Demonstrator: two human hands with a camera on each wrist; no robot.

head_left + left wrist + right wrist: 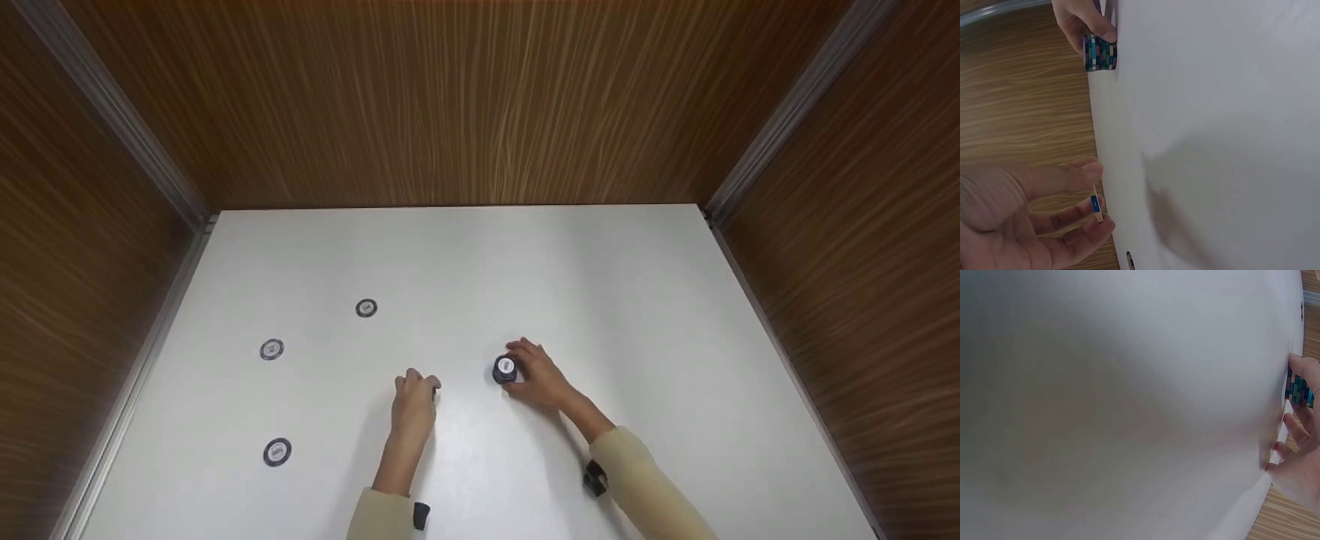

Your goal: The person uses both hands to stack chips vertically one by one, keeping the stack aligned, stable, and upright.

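A stack of poker chips (505, 367) stands on the white table, its top chip showing a pale round label. My right hand (544, 384) grips this stack from the right, thumb on the near side and fingers on the far side. Multicoloured edges of the stacked chips (1100, 54) show in the left wrist view. Left of the stack and apart from it, my left hand (414, 411) pinches a single poker chip (1095, 205) between thumb and fingertips, seen edge-on above the table. In the right wrist view the stack (1300, 387) is partly covered by the thumb.
Three loose chips lie flat on the left of the table (630, 285): a far chip (366, 307), a middle chip (271, 349) and a near chip (277, 452). Wood-grain panels (465, 105) enclose the table at the back and both sides.
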